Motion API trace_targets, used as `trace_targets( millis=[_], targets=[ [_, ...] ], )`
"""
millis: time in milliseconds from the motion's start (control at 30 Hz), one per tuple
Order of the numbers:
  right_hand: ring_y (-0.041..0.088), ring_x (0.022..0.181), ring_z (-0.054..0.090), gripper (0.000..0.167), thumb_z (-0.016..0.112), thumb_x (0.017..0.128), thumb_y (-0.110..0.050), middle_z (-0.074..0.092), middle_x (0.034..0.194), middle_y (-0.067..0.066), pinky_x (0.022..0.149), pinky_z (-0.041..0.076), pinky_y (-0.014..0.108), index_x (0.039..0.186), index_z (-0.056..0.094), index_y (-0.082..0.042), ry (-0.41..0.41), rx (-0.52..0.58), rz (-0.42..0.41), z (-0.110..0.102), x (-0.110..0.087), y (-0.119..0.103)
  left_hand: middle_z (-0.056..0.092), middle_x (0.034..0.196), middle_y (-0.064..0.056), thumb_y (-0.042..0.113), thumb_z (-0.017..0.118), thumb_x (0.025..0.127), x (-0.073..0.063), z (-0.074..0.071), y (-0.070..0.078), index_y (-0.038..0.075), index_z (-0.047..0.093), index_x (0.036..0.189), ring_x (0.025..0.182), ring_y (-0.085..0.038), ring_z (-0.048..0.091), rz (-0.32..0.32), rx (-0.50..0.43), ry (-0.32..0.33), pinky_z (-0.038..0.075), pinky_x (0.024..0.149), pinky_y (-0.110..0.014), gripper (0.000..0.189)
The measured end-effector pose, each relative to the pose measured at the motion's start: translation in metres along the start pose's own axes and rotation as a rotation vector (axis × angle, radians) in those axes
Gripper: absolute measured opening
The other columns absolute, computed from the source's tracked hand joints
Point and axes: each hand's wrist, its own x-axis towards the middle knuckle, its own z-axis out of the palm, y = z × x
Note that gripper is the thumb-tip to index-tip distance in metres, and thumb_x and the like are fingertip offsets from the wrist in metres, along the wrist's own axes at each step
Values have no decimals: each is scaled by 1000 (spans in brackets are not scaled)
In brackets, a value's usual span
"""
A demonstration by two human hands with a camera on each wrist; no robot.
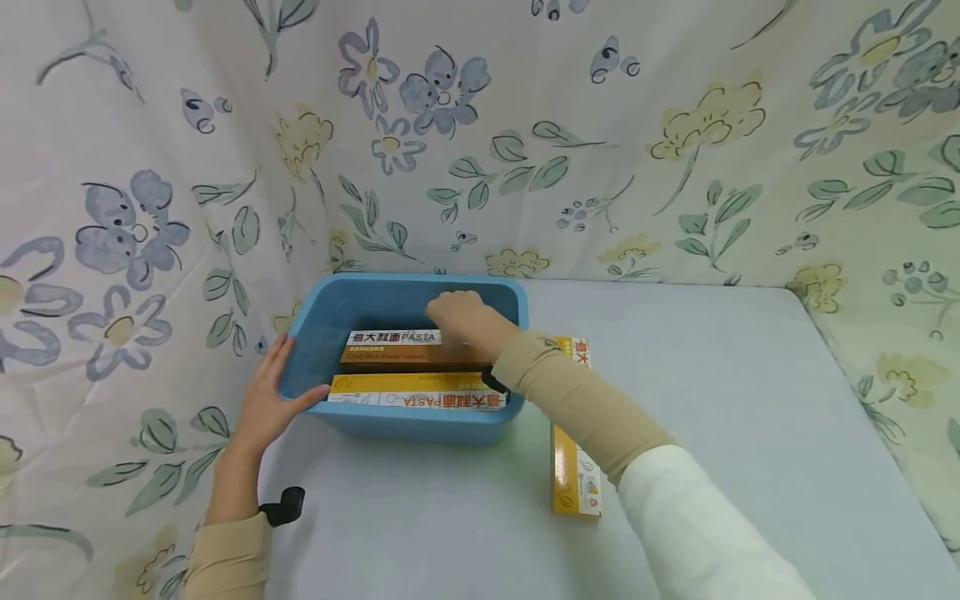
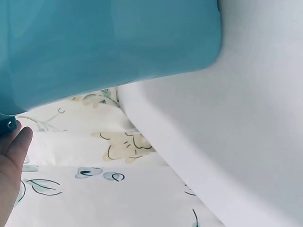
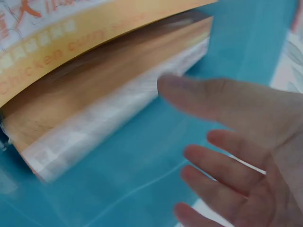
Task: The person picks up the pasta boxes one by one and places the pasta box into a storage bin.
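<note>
A blue plastic bin holds two pasta boxes lying lengthwise. The front pasta box is yellow and white, labelled chicken curry sauce in the right wrist view. Behind it lies a brown-sided pasta box with a white top. My left hand rests on the bin's left rim, fingers extended along the outside and thumb at the front corner. Over the bin's back right part is my right hand. In the right wrist view its thumb overlaps the rear box's white edge; the other fingers are spread, holding nothing.
A third yellow and white pasta box lies on the white table right of the bin, partly hidden under my right forearm. Floral cloth hangs behind the table and along its left side.
</note>
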Motion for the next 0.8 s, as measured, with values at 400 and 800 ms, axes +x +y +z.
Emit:
trace_targets(
  millis=[400, 800],
  targets=[
    [24, 133, 45, 60, 66, 93, -26, 46, 148, 7, 106, 41, 37, 145, 45, -7, 129, 508, -91, -3, -20, 33, 10, 161, -18, 40, 74, 82, 2, 2, 0, 8, 18, 156, 142, -50, 13, -3, -19, -6, 20, 101, -76, 98],
    [28, 135, 43, 63, 64, 94, -30, 43, 150, 9, 107, 41, 40, 149, 40, -10, 560, 1148, 22, 25, -70, 47, 10, 160, -20, 36, 74, 82, 0, 2, 3, 7, 18, 156, 141, -51, 13, -10, -25, 0, 21, 100, -77, 97]
  ],
)
